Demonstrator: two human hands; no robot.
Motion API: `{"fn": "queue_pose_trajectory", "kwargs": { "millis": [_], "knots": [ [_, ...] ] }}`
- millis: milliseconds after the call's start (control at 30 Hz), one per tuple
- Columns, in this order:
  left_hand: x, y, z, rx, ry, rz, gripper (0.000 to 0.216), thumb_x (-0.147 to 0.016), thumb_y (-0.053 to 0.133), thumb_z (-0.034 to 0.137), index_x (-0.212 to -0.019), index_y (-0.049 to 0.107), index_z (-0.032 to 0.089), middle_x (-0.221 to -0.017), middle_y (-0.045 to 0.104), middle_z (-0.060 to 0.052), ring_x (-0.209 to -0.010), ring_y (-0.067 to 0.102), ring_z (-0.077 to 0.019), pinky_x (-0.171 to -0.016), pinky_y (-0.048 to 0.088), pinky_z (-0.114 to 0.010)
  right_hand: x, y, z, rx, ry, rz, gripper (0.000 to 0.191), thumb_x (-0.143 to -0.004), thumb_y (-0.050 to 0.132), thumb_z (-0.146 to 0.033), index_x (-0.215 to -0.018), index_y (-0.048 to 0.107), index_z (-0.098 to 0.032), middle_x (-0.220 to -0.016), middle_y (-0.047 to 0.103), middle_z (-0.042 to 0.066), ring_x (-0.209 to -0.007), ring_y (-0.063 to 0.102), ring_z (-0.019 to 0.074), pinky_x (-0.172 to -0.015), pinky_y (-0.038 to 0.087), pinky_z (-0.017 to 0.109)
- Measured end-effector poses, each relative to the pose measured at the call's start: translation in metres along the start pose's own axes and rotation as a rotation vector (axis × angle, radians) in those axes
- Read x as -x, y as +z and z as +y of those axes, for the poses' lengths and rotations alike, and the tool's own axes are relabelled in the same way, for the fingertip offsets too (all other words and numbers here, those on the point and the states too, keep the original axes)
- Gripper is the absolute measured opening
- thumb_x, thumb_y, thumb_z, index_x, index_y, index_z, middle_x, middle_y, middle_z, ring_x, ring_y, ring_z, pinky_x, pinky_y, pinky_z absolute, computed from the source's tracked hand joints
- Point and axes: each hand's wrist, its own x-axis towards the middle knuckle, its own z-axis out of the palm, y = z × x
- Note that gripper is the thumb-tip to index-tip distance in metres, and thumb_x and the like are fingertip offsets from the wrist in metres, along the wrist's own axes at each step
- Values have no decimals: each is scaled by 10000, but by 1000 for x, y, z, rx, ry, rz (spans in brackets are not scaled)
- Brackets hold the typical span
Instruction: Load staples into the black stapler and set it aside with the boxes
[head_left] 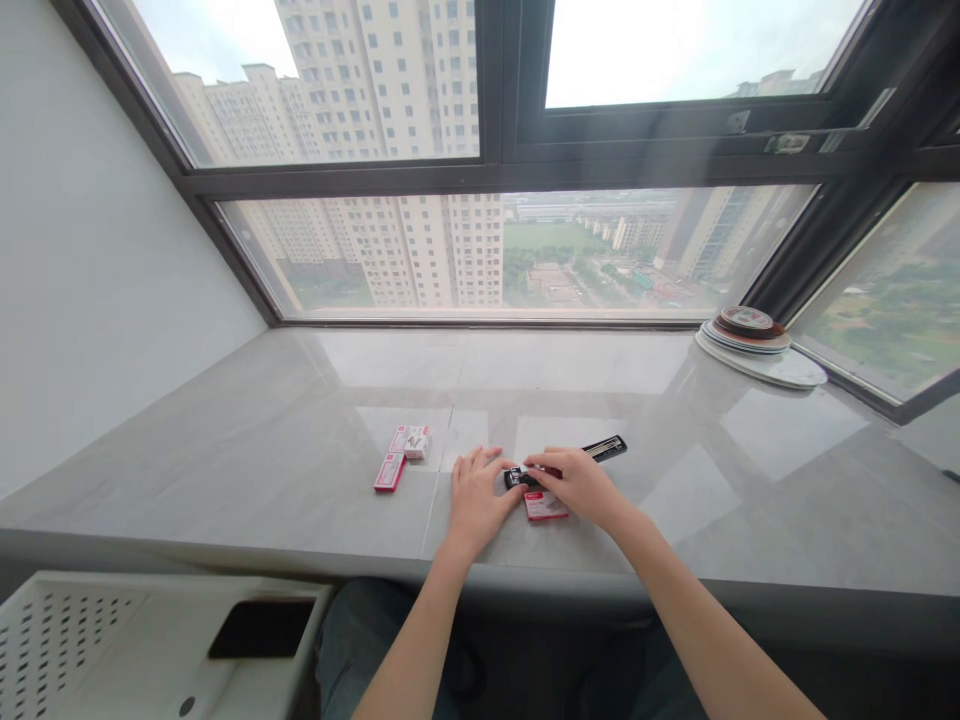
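A black stapler (609, 447) lies opened out flat on the grey stone sill, slanting up to the right. My left hand (478, 500) rests at its left end, thumb and forefinger closed around that end, the other fingers spread on the stone. Over the stapler's middle, my right hand (576, 483) has its fingertips pinched together; what sits between them is too small and covered to make out. Just below the right fingers lies a red and white staple box (546, 506), partly hidden by that hand.
Farther left are more small boxes: a red and white box (390, 472), another partly behind it, and a white box (416, 442). Stacked plates (750, 340) stand in the back right corner by the window. A dark phone-like slab (261, 629) lies on a white perforated plastic surface (150, 660) below left.
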Motion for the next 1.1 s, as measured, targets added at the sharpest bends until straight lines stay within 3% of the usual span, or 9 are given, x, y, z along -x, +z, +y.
{"fn": "queue_pose_trajectory", "kwargs": {
  "millis": [200, 367, 533, 700, 900, 967, 1100],
  "knots": [
    [0, 0, 1, 2, -4, 3, 276, -865, 780, 427, -1122, 700, 368, -1420, 579, 20, -1439, 378, -286, -1236, 186, -515, 4, 3, 0, 54, 32, 29, 287, -974, 571, -395, -1164, 760, -292, -785, 673, 16, -702, 598, 173, -680, 398, 265],
    [0, 1, 1, 6, -14, -3, 262, -865, 779, 424, -1108, 703, 361, -1426, 578, 19, -1447, 369, -287, -1238, 179, -513, 13, 6, -8, 68, 218, 162, 299, -964, 537, -436, -1070, 729, -233, -632, 598, -9, -606, 546, 170, -600, 349, 265],
    [0, -1, 3, 19, -17, 1, 243, -880, 760, 439, -1100, 704, 352, -1434, 574, 8, -1450, 366, -289, -1237, 177, -523, 30, 14, -20, -93, 174, 69, 324, -972, 528, -455, -1160, 697, -252, -595, 553, -36, -574, 521, 164, -586, 352, 262],
    [0, -2, 4, 18, -34, -11, 249, -864, 777, 422, -1092, 709, 350, -1432, 577, 3, -1444, 370, -299, -1230, 190, -530, 35, 13, -15, -135, 266, 175, 364, -990, 488, -464, -1183, 686, -228, -574, 545, -29, -565, 513, 173, -583, 356, 277],
    [-1, -1, 4, 24, -22, -5, 257, -861, 782, 409, -1103, 709, 362, -1429, 574, 18, -1437, 372, -289, -1222, 218, -507, 36, 4, -7, -304, 250, 10, 388, -951, 566, -503, -1221, 689, -254, -594, 549, -43, -551, 468, 144, -558, 333, 261],
    [-1, 0, 3, 29, -22, 0, 257, -861, 783, 403, -1104, 710, 363, -1428, 574, 19, -1435, 372, -290, -1219, 223, -506, 47, -3, 5, -415, 337, 32, 446, -940, 569, -559, -1222, 685, -233, -597, 533, -43, -531, 443, 130, -525, 320, 252],
    [-3, 2, 3, 39, -13, 0, 256, -870, 779, 393, -1114, 703, 371, -1427, 574, 25, -1436, 369, -287, -1213, 230, -505, 69, -20, 40, -578, 652, 109, 616, -898, 555, -690, -1250, 636, -191, -567, 506, -57, -400, 341, 95, -408, 205, 236]
  ]
}}
